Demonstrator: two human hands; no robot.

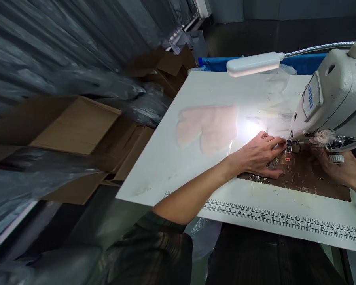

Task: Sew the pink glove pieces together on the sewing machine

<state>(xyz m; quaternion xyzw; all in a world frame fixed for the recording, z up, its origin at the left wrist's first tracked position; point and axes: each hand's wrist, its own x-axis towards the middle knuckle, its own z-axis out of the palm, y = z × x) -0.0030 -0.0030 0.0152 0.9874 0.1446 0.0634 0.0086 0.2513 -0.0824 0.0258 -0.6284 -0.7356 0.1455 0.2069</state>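
Beside the presser foot (293, 146) of a white JUKI sewing machine (332, 91), my left hand (262, 155) rests with its thumb spread away from its bent fingers. Under it lies thin clear material (274, 163), hard to make out against the brown plate (296, 180). A small red mark (287, 159) shows close to the foot. My right hand (336, 164) is on the far right of the needle, low over the brown plate. The machine head and its knob (336, 158) partly cover its fingers, so its grip is hidden.
A pale pink, sheer cut piece (209, 126) lies on the white table (154, 180), left of my hands. A ruler scale (273, 217) runs along the front edge. A lamp (253, 64) hangs above. Open cardboard boxes (77, 124) and plastic bags (148, 105) stand at left.
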